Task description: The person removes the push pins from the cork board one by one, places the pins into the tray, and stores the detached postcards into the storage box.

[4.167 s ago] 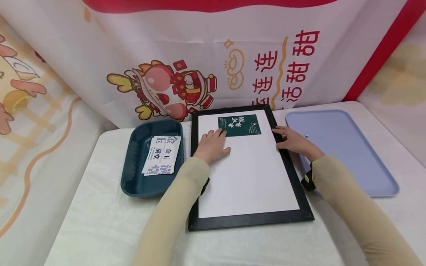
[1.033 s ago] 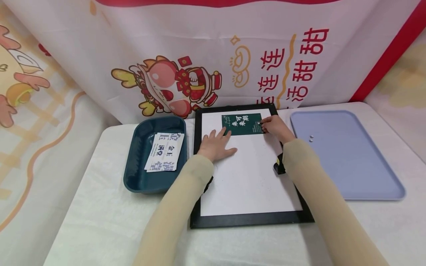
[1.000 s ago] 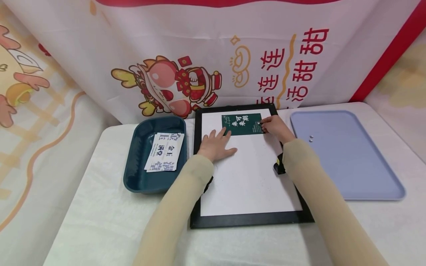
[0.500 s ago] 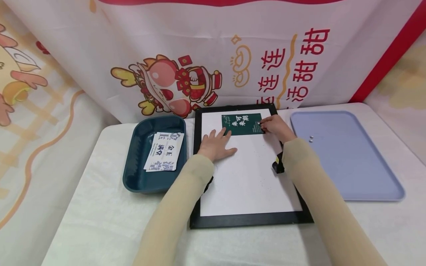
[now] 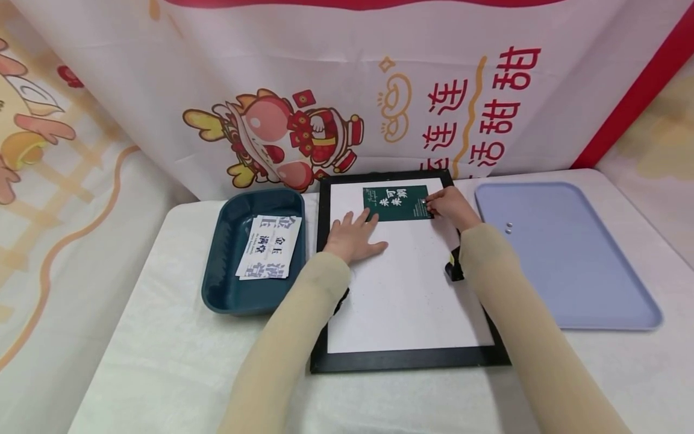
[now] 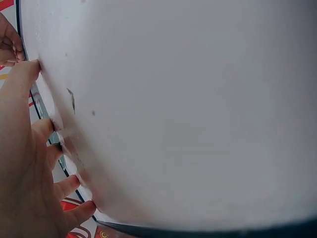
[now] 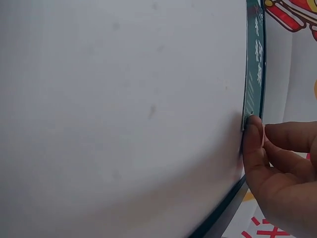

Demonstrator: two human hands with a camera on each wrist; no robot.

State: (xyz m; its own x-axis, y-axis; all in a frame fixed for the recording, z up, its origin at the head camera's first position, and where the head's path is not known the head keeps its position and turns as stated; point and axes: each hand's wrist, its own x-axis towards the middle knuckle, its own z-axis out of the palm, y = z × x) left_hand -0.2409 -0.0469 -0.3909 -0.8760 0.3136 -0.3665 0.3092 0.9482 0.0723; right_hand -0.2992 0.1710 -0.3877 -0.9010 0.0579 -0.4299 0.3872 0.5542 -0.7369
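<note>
A dark green card (image 5: 394, 204) with white lettering lies near the top of a black-framed white board (image 5: 406, 283). My left hand (image 5: 352, 238) is spread flat on the board, its fingertips at the card's lower left corner. At the card's right end, thumb and forefinger of my right hand (image 5: 451, 208) pinch at a tiny silver bead (image 5: 424, 201), mostly covered by the fingertips. The right wrist view shows my right hand (image 7: 282, 153) with thumb and forefinger close together at the card's end (image 7: 253, 74). In the left wrist view, my left hand's fingers (image 6: 64, 188) press on the board.
A dark teal bin (image 5: 217, 283) with several white printed cards (image 5: 269, 247) stands left of the board. On the right lies a pale blue tray (image 5: 575, 259) bearing two small silver beads (image 5: 508, 228). A printed cloth (image 5: 325, 48) hangs close behind the table.
Since the oldest frame, my right hand has moved from the frame's right edge to the card's right end. My left hand has spread its fingers. Over the last second both hands stay put.
</note>
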